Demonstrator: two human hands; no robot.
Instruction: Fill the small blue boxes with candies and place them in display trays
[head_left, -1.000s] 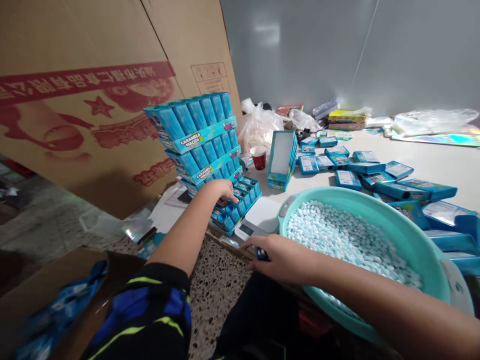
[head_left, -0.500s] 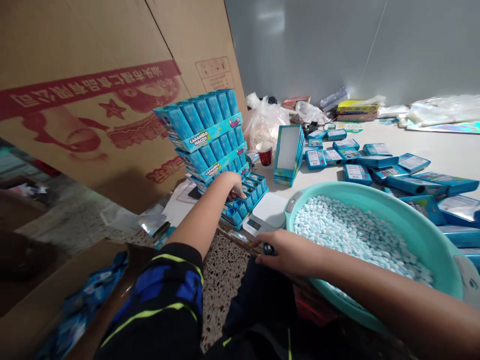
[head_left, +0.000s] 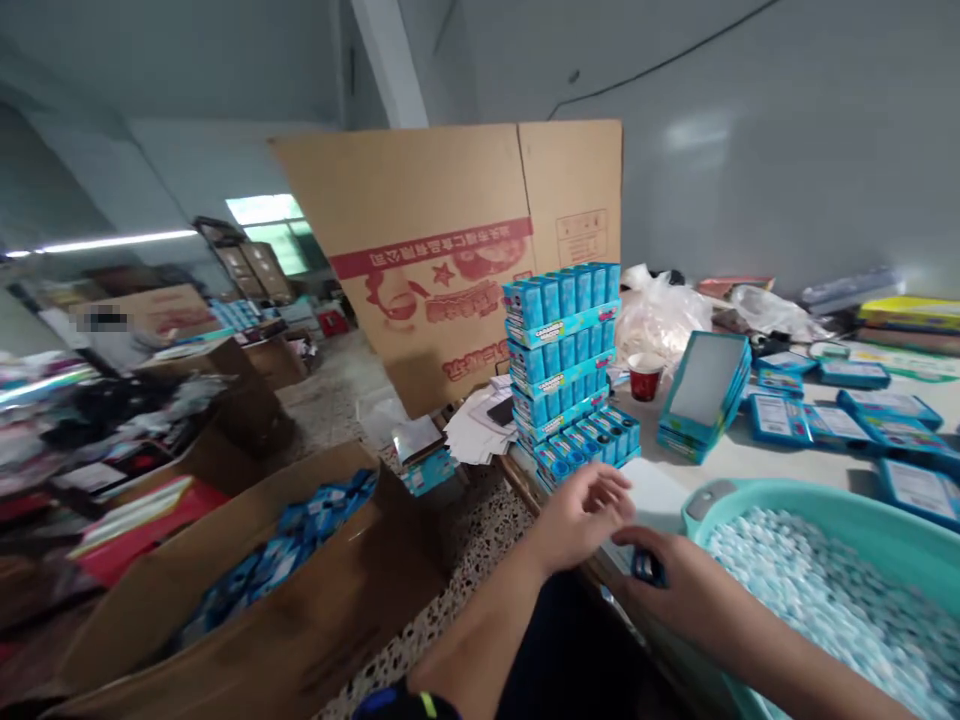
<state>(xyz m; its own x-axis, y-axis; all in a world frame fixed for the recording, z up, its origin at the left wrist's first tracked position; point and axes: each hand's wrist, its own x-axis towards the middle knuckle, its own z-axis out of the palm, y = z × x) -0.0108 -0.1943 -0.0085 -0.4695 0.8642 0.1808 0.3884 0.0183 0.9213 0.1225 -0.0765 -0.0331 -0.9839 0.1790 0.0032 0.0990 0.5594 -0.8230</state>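
Since the teal basin (head_left: 787, 505) sits at the table's (head_left: 795, 470) near edge, within reach, the right hand (head_left: 679, 575) grips a small blue container (head_left: 649, 568) while the left hand (head_left: 579, 517) hangs open, fingers released.

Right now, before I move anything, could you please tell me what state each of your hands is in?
Left hand: open, holding nothing that can be seen.
Right hand: closed, holding a small dark blue object.

L hand (head_left: 581, 517) open by candy boxes (head_left: 562, 350), R hand (head_left: 679, 580) holds blue item (head_left: 649, 568) by teal basin (head_left: 795, 497).
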